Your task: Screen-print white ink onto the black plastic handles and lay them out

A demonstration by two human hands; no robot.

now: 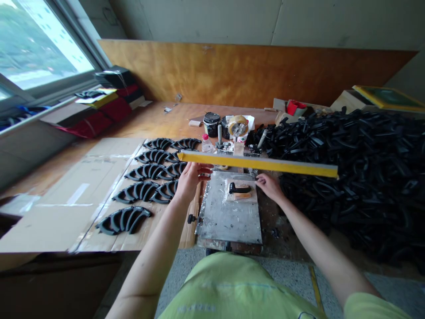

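Note:
A long yellow bar with a grey upper edge (pixel 259 164) spans the view above a flat metal plate (pixel 229 221). Just under the bar's left part is my left hand (pixel 191 180), its fingers stretched out and apart; whether it touches the bar I cannot tell. By the plate's upper right edge, my right hand (pixel 269 186) has its fingers bent together, and what they hold, if anything, is too small to make out. On the plate, a curved black part (pixel 239 188) lies in a small pale holder (pixel 229 198) between my hands.
Rows of curved black parts (pixel 124 220) lie on cardboard (pixel 59 221) at left. A large heap of black parts (pixel 348 186) fills the right side. Behind the bar stand a tape dispenser (pixel 238 126), a black-lidded tub (pixel 211 124) and a red-capped bottle (pixel 207 144).

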